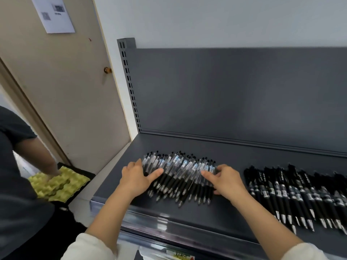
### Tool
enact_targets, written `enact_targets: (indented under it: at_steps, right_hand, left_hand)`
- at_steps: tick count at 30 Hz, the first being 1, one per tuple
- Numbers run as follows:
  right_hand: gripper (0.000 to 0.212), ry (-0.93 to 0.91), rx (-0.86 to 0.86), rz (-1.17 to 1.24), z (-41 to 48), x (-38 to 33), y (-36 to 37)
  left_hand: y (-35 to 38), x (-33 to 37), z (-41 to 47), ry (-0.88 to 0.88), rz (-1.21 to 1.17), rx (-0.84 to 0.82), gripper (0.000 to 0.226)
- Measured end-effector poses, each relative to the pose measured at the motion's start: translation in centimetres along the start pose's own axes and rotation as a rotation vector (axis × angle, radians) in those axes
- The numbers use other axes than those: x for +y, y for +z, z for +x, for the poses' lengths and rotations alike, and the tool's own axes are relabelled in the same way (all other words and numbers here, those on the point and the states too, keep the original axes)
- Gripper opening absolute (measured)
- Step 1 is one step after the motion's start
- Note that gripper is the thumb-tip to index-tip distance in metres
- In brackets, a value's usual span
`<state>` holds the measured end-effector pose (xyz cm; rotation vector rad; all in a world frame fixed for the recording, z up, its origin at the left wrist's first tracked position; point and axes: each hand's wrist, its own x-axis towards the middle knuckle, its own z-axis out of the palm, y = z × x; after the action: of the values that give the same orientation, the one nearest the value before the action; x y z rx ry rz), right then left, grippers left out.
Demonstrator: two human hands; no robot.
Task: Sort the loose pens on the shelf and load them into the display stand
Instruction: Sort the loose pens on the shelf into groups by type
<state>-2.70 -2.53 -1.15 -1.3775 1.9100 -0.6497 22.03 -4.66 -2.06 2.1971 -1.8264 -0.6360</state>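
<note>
On the dark grey metal shelf (187, 216), the left hand (134, 178) and right hand (226, 180) are pressing, fingers unclenched, against the heap of clear-barrelled, black-gripped plastic pens (180, 170); light and slippery, they are likely wanting a mid-barrel bunching grip.

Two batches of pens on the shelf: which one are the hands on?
The clear-barrelled pile on the left, bracketed by the left hand and right hand; the all-black row to its right lies untouched.

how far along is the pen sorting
Sorting looks mostly done: clear pens sit in one pile, black pens in a row to the right on the shelf. The left hand and right hand bracket the clear pile. No display stand is visible, so loading remains.
</note>
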Motion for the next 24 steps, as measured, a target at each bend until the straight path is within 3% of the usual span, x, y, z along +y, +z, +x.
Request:
enact_targets:
  at_steps: [2,5,13,19,24]
  right_hand:
    - [0.077,0.019,-0.047,-0.093,0.4,-0.2,-0.2]
    - [0.091,-0.012,-0.071,-0.224,1.0,-0.2,0.3]
    - [0.095,-0.069,-0.078,-0.353,0.6,-0.5,0.8]
    - [0.098,-0.008,-0.026,-0.462,0.1,-1.3,1.5]
    - [0.099,0.080,0.047,-0.518,-0.6,-2.4,2.7]
  left_hand:
    - [-0.1,0.8,-0.4,-0.006,0.055,-0.036,0.123]
    - [0.3,2.0,-1.2,-0.020,0.061,-0.061,0.123]
    - [1.1,2.8,-1.3,-0.034,0.178,-0.070,0.114]
    - [1.3,2.7,-1.0,0.043,0.301,-0.110,0.107]
    - [0.7,1.8,0.5,0.120,0.255,-0.177,0.109]
